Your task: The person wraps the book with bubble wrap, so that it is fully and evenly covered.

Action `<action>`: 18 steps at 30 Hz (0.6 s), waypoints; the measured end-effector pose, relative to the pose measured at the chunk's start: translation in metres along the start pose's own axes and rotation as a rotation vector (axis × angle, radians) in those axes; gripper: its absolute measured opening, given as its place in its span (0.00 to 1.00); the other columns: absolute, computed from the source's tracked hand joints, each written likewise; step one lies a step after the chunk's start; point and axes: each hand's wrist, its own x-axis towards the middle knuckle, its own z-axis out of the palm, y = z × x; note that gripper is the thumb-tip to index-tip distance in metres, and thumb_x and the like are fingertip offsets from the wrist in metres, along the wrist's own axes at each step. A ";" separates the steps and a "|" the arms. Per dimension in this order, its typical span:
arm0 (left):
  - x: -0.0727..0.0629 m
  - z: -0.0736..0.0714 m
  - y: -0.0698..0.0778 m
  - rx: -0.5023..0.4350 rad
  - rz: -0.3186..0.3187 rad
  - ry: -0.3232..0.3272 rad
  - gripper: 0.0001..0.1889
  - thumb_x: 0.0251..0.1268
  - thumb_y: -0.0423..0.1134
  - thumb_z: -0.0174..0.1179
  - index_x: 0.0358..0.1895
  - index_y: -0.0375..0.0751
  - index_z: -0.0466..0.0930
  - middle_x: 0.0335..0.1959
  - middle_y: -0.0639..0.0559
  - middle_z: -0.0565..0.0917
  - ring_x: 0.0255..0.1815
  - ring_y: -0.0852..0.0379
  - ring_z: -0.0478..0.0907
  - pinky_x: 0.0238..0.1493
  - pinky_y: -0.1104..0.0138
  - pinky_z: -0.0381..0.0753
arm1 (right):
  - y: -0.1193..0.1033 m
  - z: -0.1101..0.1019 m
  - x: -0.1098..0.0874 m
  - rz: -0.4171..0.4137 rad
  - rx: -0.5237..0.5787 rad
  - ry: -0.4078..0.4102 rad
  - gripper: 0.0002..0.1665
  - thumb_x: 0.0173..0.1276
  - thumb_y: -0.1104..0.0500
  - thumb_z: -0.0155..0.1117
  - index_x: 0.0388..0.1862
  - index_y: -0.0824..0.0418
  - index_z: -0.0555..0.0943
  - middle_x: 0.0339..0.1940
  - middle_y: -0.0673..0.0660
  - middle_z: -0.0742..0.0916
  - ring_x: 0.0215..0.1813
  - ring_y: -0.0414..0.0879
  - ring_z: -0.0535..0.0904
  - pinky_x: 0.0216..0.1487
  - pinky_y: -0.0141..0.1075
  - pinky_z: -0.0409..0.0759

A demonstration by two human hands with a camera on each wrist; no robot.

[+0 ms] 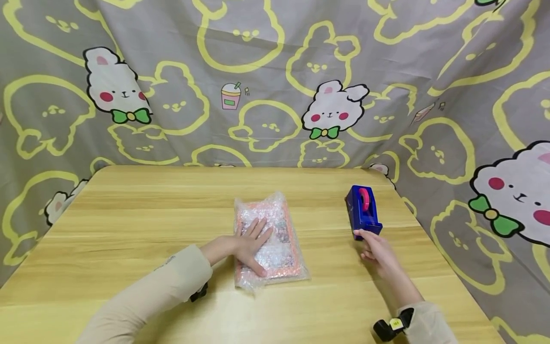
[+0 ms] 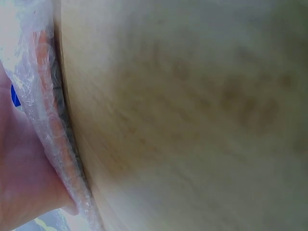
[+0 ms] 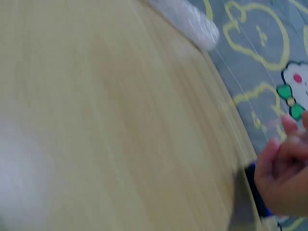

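A flat orange-edged object in clear bubble wrap lies in the middle of the table. My left hand rests on top of it, fingers spread and palm down. In the left wrist view the wrap shows edge-on beside the hand. Right of it stands a blue tape dispenser with a pink roll. My right hand is at the dispenser's near end, a fingertip at its corner and the other fingers loosely bent. The right wrist view shows this hand partly covering the dispenser; no tape is visible in its fingers.
The light wooden table spreads around both things. A grey curtain with rabbit and bear drawings hangs behind the table and along its sides. A black wrist camera sits at the right sleeve.
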 end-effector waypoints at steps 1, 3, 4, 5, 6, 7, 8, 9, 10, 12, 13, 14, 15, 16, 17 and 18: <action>0.000 0.000 0.000 0.002 0.001 0.001 0.62 0.43 0.68 0.60 0.72 0.46 0.27 0.70 0.44 0.19 0.69 0.44 0.16 0.62 0.41 0.19 | 0.001 0.005 0.000 -0.023 0.010 -0.052 0.09 0.71 0.50 0.48 0.38 0.43 0.78 0.11 0.41 0.61 0.12 0.32 0.55 0.24 0.23 0.71; 0.001 0.000 0.000 0.004 -0.001 0.001 0.62 0.43 0.68 0.60 0.72 0.46 0.27 0.70 0.44 0.19 0.69 0.44 0.15 0.61 0.41 0.19 | 0.002 0.016 0.000 -0.077 0.002 -0.163 0.12 0.72 0.51 0.46 0.49 0.45 0.76 0.11 0.42 0.62 0.12 0.33 0.56 0.26 0.25 0.71; 0.000 -0.001 0.000 0.004 -0.001 0.001 0.62 0.43 0.68 0.60 0.72 0.46 0.27 0.70 0.44 0.19 0.69 0.45 0.15 0.61 0.41 0.18 | 0.002 0.021 0.000 -0.104 -0.017 -0.222 0.16 0.73 0.52 0.45 0.56 0.47 0.73 0.11 0.42 0.62 0.12 0.33 0.56 0.26 0.26 0.71; 0.000 -0.001 0.000 0.005 0.000 0.002 0.62 0.43 0.68 0.60 0.72 0.46 0.27 0.70 0.44 0.19 0.69 0.45 0.15 0.61 0.41 0.19 | 0.002 0.025 0.000 -0.128 -0.040 -0.282 0.20 0.73 0.52 0.45 0.62 0.49 0.69 0.11 0.42 0.63 0.12 0.33 0.57 0.27 0.26 0.72; 0.000 -0.001 0.001 0.010 -0.001 0.003 0.62 0.43 0.68 0.60 0.72 0.46 0.27 0.70 0.44 0.19 0.69 0.45 0.16 0.61 0.41 0.19 | 0.002 0.029 0.001 -0.141 -0.071 -0.340 0.24 0.73 0.52 0.45 0.67 0.51 0.64 0.11 0.42 0.63 0.13 0.33 0.57 0.28 0.27 0.73; -0.001 -0.002 0.001 0.012 -0.002 0.004 0.62 0.44 0.68 0.60 0.72 0.46 0.27 0.70 0.44 0.19 0.69 0.45 0.16 0.62 0.41 0.19 | 0.002 0.033 0.002 -0.156 -0.103 -0.392 0.28 0.73 0.53 0.45 0.71 0.54 0.58 0.11 0.42 0.63 0.14 0.34 0.58 0.29 0.28 0.74; -0.001 -0.002 0.002 0.015 -0.002 0.005 0.62 0.44 0.68 0.60 0.72 0.46 0.27 0.70 0.44 0.19 0.69 0.45 0.16 0.62 0.41 0.19 | 0.003 0.037 0.003 -0.166 -0.142 -0.435 0.32 0.73 0.54 0.46 0.72 0.56 0.53 0.11 0.42 0.64 0.14 0.34 0.59 0.30 0.29 0.75; -0.001 -0.002 0.002 0.016 -0.002 0.004 0.62 0.44 0.68 0.60 0.72 0.46 0.27 0.70 0.44 0.19 0.69 0.45 0.16 0.62 0.41 0.20 | 0.004 0.040 0.004 -0.165 -0.173 -0.472 0.34 0.72 0.54 0.46 0.73 0.59 0.49 0.11 0.43 0.64 0.15 0.34 0.59 0.31 0.29 0.76; -0.001 -0.002 0.003 0.020 -0.003 0.005 0.62 0.44 0.68 0.60 0.72 0.46 0.27 0.70 0.44 0.19 0.69 0.44 0.16 0.62 0.41 0.20 | 0.004 0.044 0.005 -0.167 -0.196 -0.512 0.35 0.72 0.55 0.47 0.73 0.58 0.47 0.11 0.43 0.64 0.15 0.34 0.60 0.31 0.30 0.76; -0.002 -0.002 0.003 0.023 -0.006 0.004 0.62 0.44 0.68 0.60 0.72 0.46 0.27 0.70 0.43 0.19 0.69 0.44 0.17 0.62 0.41 0.20 | 0.007 0.050 0.007 -0.174 -0.229 -0.575 0.36 0.72 0.56 0.47 0.73 0.57 0.45 0.12 0.43 0.64 0.16 0.35 0.61 0.32 0.31 0.77; -0.002 -0.002 0.003 0.021 -0.007 0.004 0.62 0.44 0.68 0.61 0.72 0.46 0.27 0.70 0.44 0.19 0.69 0.44 0.17 0.63 0.41 0.20 | 0.007 0.054 0.008 -0.188 -0.247 -0.599 0.36 0.72 0.57 0.47 0.73 0.57 0.45 0.12 0.43 0.64 0.16 0.35 0.61 0.32 0.32 0.77; -0.002 -0.002 0.003 0.021 -0.009 0.004 0.62 0.44 0.68 0.61 0.72 0.46 0.27 0.70 0.44 0.19 0.69 0.44 0.17 0.63 0.42 0.20 | 0.008 0.057 0.009 -0.194 -0.256 -0.622 0.36 0.72 0.58 0.47 0.73 0.57 0.45 0.12 0.44 0.64 0.17 0.35 0.61 0.32 0.32 0.77; -0.003 -0.002 0.003 0.021 -0.011 0.004 0.62 0.44 0.68 0.61 0.72 0.46 0.27 0.70 0.44 0.19 0.69 0.45 0.17 0.63 0.42 0.20 | 0.009 0.060 0.010 -0.200 -0.258 -0.645 0.36 0.72 0.58 0.47 0.73 0.57 0.44 0.13 0.44 0.65 0.17 0.36 0.62 0.31 0.32 0.77; -0.003 -0.002 0.004 0.021 -0.013 0.004 0.62 0.44 0.68 0.61 0.72 0.46 0.27 0.70 0.44 0.19 0.69 0.45 0.17 0.63 0.42 0.20 | 0.009 0.064 0.011 -0.209 -0.257 -0.669 0.37 0.72 0.59 0.47 0.73 0.58 0.44 0.13 0.44 0.65 0.18 0.36 0.62 0.31 0.32 0.76; -0.003 -0.002 0.004 0.019 -0.015 0.003 0.62 0.44 0.68 0.61 0.72 0.46 0.27 0.70 0.44 0.19 0.69 0.45 0.16 0.63 0.42 0.20 | 0.010 0.067 0.012 -0.215 -0.256 -0.689 0.37 0.71 0.60 0.47 0.73 0.57 0.44 0.13 0.44 0.65 0.18 0.37 0.62 0.30 0.32 0.76; -0.004 -0.002 0.004 0.020 -0.018 0.003 0.62 0.43 0.68 0.61 0.72 0.46 0.27 0.70 0.44 0.19 0.69 0.45 0.16 0.63 0.42 0.20 | 0.010 0.070 0.012 -0.218 -0.251 -0.708 0.37 0.71 0.60 0.48 0.73 0.57 0.44 0.13 0.44 0.65 0.18 0.38 0.62 0.30 0.31 0.75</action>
